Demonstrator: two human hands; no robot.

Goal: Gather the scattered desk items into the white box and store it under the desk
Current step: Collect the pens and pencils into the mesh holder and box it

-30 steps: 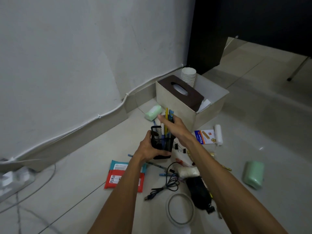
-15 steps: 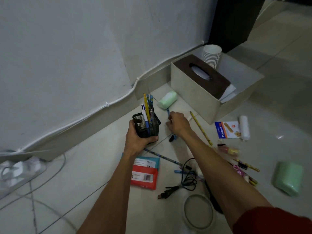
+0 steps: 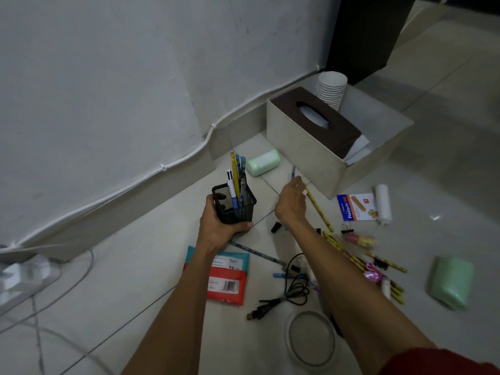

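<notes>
My left hand (image 3: 216, 226) grips a black mesh pen holder (image 3: 234, 205) with several pens and pencils standing in it, just above the floor. To its right, my right hand (image 3: 290, 203) pinches a blue pen (image 3: 293, 173) whose tip sticks up past the fingers. A yellow pencil (image 3: 319, 211) lies on the floor beside that hand. Behind both stands the white box (image 3: 305, 158), open, holding a brown-topped tissue box (image 3: 315, 117), a stack of paper cups (image 3: 330, 89) and some papers.
Scattered on the tiled floor: green rolls (image 3: 263, 162) (image 3: 450, 282), plaster box (image 3: 355, 207), white roll (image 3: 382, 204), black cap (image 3: 276, 227), binder clips, more pencils (image 3: 351, 255), red and teal packets (image 3: 228, 278), black cable (image 3: 286, 293), ring (image 3: 311, 339). Power strip (image 3: 24, 272) and wall at left.
My right hand has lifted off the floor with the blue pen and moved toward the holder. The left hand keeps the holder; the view shifted slightly.
</notes>
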